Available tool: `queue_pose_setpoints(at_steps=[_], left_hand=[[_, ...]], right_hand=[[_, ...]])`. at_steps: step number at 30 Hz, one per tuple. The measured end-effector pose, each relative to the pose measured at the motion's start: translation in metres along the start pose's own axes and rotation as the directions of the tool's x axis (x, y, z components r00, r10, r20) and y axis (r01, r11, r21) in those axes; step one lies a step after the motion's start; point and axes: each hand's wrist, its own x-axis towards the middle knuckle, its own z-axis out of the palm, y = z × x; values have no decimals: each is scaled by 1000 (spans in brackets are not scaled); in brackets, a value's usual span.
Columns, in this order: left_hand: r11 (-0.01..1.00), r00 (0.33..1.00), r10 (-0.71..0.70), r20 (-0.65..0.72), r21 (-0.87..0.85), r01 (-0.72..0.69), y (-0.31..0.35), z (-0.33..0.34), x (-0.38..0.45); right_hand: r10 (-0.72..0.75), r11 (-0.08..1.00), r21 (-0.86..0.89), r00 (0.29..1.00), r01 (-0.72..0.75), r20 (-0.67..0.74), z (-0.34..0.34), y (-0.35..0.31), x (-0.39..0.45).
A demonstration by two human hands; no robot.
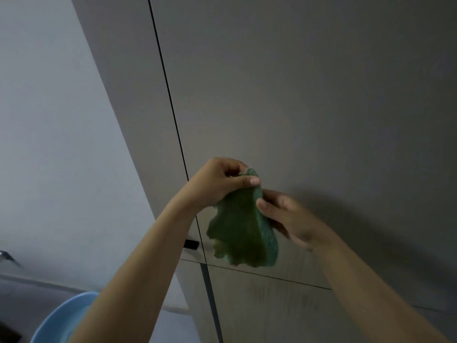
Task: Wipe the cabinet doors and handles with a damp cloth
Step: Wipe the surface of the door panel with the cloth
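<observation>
While the left hand [217, 184] pinches the green cloth [243, 226], the right hand [289, 219] grips it too (before the cabinet door [309, 95])

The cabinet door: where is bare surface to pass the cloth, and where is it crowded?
Bare: the large door above both hands, right of the dark seam. Crowded: low, where the left hand and right hand hold the green cloth, beside the black handle.

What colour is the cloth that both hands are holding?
The cloth is green, with a slightly bluer green edge; it shows in the head view, the only one.
</observation>
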Motion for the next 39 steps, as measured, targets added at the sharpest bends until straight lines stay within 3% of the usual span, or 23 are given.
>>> queue_pose_setpoints(at_steps=[5, 8, 10, 12, 14, 16, 17, 19, 21, 24, 29, 31, 33, 35, 37, 39], left_hand=[[998, 999, 26, 33, -53, -25, 8, 16, 28], [982, 990, 108, -91, -145, -121, 9, 37, 44], [967, 966, 155, -207, -167, -191, 7, 49, 53], [959, 917, 226, -328, -91, -269, 5, 58, 59], [940, 833, 325, -449, 52, -338, 5, 63, 61], [904, 721, 424, -548, 212, -370, 5, 63, 62], [882, 668, 471, -576, 288, -373, 4, 62, 64], [856, 609, 516, -602, 378, -352, 3, 59, 68], [868, 613, 495, -616, 384, -315, 3, 57, 72], [868, 613, 491, -619, 405, -287, 2, 59, 76], [746, 502, 656, -563, 585, -318, -3, 68, 97], [714, 489, 683, -543, 638, -288, -10, 70, 109], [684, 476, 704, -527, 682, -258, -18, 73, 116], [644, 448, 739, -504, 724, -247, -24, 74, 121], [631, 429, 751, -503, 738, -239, -25, 75, 124], [640, 419, 747, -516, 728, -245, -23, 77, 125]], right_hand=[[-27, 974, 211, 969, 81, -244, -3, -10, -16], [3, 921, 351, 896, 172, -445, -15, -18, -23], [24, 901, 362, 805, 239, -593, -24, -27, -28], [-90, 939, 140, 617, 314, -782, -34, -35, -32], [-426, 890, -311, 360, 334, -830, -36, -43, -32], [-773, 632, -737, 118, 241, -624, -34, -49, -22], [-854, 519, -841, 57, 154, -517, -36, -49, -10], [-919, 391, -919, 75, 53, -386, -43, -46, 14], [-946, 282, -955, 136, -95, -293, -51, -38, 34], [-976, 112, -930, 137, -349, -169, -64, -20, 48], [-971, -8, -926, 224, -379, -83, -65, -13, 75], [-945, -168, -889, 326, -426, 22, -71, 6, 79], [-906, -280, -880, 410, -385, 108, -90, 32, 63], [-932, -229, -868, 356, -440, 66, -120, 42, 37], [-975, -8, -854, 195, -520, -110, -134, 29, 22], [-962, 224, -830, 18, -511, -271, -123, 10, 32]])
